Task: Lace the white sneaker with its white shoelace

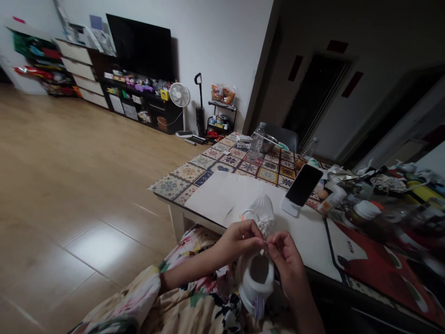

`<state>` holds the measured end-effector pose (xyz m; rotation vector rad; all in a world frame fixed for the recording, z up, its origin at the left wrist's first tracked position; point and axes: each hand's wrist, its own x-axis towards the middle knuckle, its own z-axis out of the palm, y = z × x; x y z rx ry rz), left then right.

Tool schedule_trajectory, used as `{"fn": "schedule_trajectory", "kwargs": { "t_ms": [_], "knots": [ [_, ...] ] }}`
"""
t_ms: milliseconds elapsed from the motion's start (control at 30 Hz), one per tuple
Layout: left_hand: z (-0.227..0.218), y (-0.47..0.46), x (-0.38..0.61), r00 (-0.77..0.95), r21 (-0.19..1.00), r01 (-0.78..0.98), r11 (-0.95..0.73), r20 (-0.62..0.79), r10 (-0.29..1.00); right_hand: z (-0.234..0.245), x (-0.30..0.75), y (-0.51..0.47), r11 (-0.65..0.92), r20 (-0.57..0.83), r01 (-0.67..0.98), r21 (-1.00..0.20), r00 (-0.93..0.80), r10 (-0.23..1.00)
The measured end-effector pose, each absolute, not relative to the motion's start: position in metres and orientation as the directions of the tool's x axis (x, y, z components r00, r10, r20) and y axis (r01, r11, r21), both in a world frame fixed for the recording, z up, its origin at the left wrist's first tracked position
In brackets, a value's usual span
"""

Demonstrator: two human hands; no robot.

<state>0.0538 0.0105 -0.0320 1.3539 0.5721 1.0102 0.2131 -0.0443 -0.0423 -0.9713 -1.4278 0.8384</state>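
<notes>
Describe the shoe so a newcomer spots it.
Find the patterned table; at its near edge the left hand and right hand meet. The white shoe is just below them, opening toward the camera. Unlike the white sheet nearby, it carries a pale purple tab.

Above the white shoe [245,280], the left hand [244,235] and right hand [288,260] meet, thumbs and forefingers pinched, fingertips nearly touching; both forearms [196,268] angle inward.
</notes>
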Motion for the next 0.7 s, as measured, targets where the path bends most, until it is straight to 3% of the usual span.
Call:
{"fn": "schedule_trajectory", "kwargs": {
  "t_ms": [133,267,367,533,700],
  "knots": [
    [-0.035,0.014,0.055,0.507,0.938,-0.346,0.010,0.178,0.843,-0.039,0.218,-0.045,0.526,0.528,0.304,-0.794,-0.082,0.845],
    [-0.040,0.019,0.056,0.568,0.895,-0.429,0.124,0.160,0.807,-0.034,0.222,-0.044,0.691,0.678,0.500,-0.523,-0.247,0.692],
    [-0.043,0.020,0.056,0.593,0.895,-0.420,0.146,0.149,0.791,-0.031,0.222,-0.043,0.717,0.721,0.586,-0.378,-0.300,0.625],
    [-0.041,0.023,0.056,0.610,0.902,-0.416,0.117,0.182,0.771,-0.027,0.220,-0.045,0.729,0.804,0.600,-0.331,-0.225,0.550],
    [-0.036,0.034,0.054,0.485,0.938,-0.301,-0.172,0.306,0.819,-0.017,0.221,-0.048,0.809,0.775,0.476,-0.345,-0.342,0.531]
  ]
}}
